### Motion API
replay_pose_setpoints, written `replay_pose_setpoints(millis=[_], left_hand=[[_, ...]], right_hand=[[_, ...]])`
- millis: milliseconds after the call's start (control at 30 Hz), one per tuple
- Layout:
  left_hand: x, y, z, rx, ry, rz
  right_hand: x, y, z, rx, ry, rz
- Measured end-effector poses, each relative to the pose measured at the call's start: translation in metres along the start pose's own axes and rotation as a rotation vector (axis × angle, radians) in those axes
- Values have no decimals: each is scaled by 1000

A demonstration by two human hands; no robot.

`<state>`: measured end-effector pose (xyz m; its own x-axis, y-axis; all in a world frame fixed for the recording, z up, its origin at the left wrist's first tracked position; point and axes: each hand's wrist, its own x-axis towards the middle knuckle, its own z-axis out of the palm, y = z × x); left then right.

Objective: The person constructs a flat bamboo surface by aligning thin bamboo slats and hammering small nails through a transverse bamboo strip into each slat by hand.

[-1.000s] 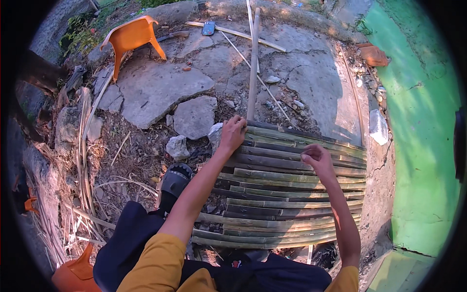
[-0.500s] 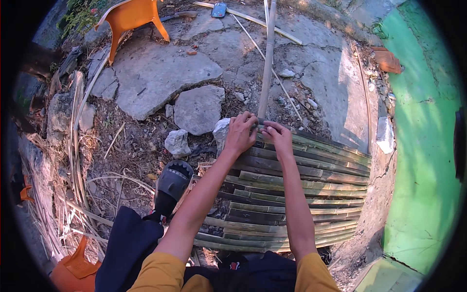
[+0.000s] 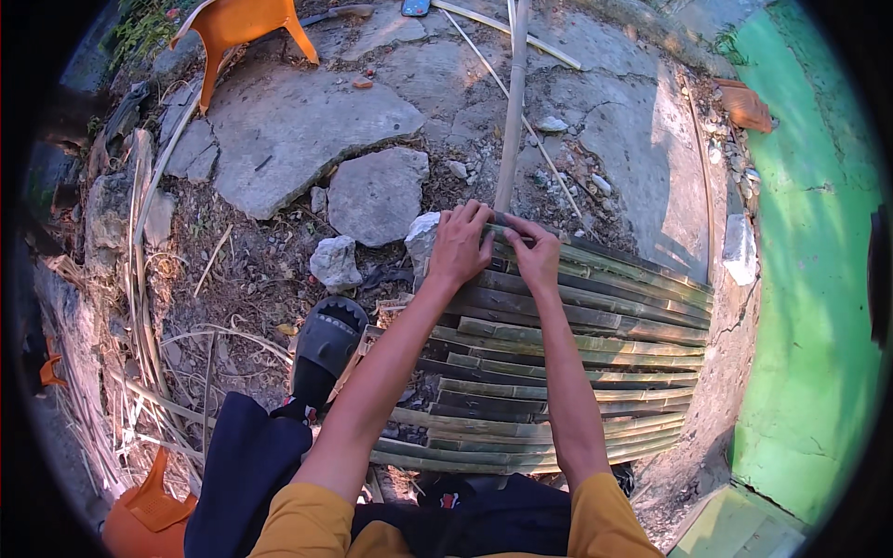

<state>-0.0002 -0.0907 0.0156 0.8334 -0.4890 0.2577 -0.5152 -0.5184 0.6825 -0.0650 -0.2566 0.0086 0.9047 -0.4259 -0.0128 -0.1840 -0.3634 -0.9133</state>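
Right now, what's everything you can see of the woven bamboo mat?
The bamboo mat is made of flat split strips, greenish-brown, laid crosswise side by side, lying flat on broken concrete and dirt. One long upright strip runs away from its far edge. Both hands, left and right, press on its far-left corner. The near edge reaches the person's lap.

Mustard sleeves, dark trousers, black sandal

Short mustard-yellow sleeves (image 3: pixel 307 525) above bare forearms; dark navy trousers (image 3: pixel 246 465); black ribbed sandal (image 3: pixel 326 344).
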Motion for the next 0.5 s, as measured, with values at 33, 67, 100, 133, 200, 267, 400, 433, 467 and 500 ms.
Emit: replay_pose_setpoints(millis=[33, 67, 100, 133, 200, 267, 400, 433, 467, 500], left_hand=[[-1, 0, 0, 0, -1, -2], [-2, -1, -1, 5, -2, 1], [-2, -2, -2, 9, -3, 4], [-3, -3, -2, 11, -4, 0], [-1, -1, 0, -1, 10, 9], [0, -1, 0, -1, 16, 10], [-1, 0, 0, -8, 27, 18], [-1, 0, 1, -9, 27, 18], [-1, -1, 1, -7, 22, 17], [-1, -1, 1, -5, 17, 16]], right_hand=[[-1, -5, 2, -70, 7, -61], [-1, -12, 3, -68, 3, -60], [-2, -21, 4, -73, 28, -6], [-3, -26, 5, -78, 53, 48], [-1, -23, 1, -70, 45, 28], [0, -20, 0, -61, 36, 10], [1, -18, 1, -55, 35, -17], [1, -17, 1, -57, 37, -21], [2, -17, 1, -57, 37, -21], [2, -16, 2, -60, 37, -36]])
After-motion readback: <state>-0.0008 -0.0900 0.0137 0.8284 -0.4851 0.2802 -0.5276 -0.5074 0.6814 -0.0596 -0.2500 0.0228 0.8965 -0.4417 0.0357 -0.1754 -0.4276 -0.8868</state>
